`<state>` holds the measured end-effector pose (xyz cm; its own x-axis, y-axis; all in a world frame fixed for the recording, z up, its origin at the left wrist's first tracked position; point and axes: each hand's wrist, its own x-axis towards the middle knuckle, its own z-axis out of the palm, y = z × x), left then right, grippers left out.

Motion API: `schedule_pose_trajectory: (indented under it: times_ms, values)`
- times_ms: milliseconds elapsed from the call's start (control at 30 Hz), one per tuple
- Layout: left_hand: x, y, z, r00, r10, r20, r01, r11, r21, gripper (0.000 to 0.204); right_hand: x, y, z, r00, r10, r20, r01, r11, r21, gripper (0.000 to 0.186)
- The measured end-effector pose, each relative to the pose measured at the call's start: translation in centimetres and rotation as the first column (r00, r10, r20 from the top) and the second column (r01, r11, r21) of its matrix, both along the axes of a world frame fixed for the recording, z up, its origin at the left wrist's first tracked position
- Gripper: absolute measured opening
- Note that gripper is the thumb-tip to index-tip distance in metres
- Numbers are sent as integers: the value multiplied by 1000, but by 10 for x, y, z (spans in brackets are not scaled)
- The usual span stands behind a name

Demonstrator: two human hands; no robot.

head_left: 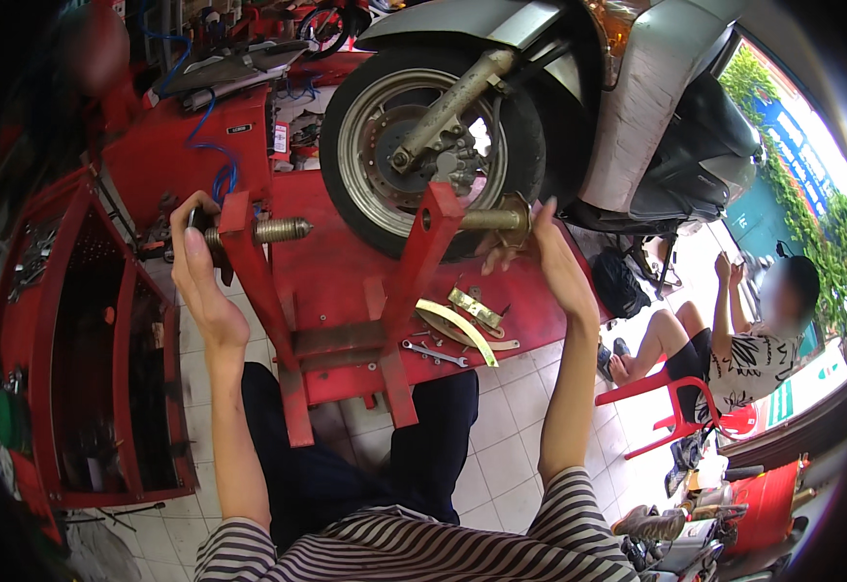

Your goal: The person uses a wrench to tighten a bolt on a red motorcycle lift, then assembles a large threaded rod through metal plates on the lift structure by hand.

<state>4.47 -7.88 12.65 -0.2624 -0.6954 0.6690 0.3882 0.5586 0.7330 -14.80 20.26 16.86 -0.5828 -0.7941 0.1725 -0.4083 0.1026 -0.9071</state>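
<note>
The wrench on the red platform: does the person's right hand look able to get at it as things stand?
Probably yes: the wrench lies uncovered beside the red stand, though the right hand must first leave the metal flange.

Got 2 hands (207, 291), 1 red stand (341, 347) w/ 2 uprights (417, 262) & 1 thrd rod (283, 230).

A motorcycle repair workshop.
From my remote seat I see a scooter (627, 121), its front wheel (382, 145) at a red work platform (321, 276) where a wrench (440, 355) and metal parts (479, 308) lie, a red cabinet (47, 335) holding tools (33, 260), and white floor tiles (506, 417).
</note>
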Motion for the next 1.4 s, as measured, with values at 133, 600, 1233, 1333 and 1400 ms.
schedule_pose_trajectory:
  times_ms: [133,600,1233,1333,1400]
  values:
    - [0,-2,-1,1000,9,-8,-9,1000,-16,47,-5,1,19,997,38,70,-41,998,42,45]
    - [1,-5,-1,1000,24,11,-23,998,-53,47,-7,5,11,993,19,113,-15,999,-30,46]
    - [6,-5,-3,996,-79,45,79,997,0,47,-6,6,19,1000,-15,-26,18,991,131,46]
    - [-1,-4,-1,999,-20,-46,19,1000,-21,49,4,6,17,994,88,-70,-91,995,-49,41]
    - [1,-4,-1,999,-31,-16,30,999,-16,48,6,5,10,985,88,-149,-114,978,-175,49]
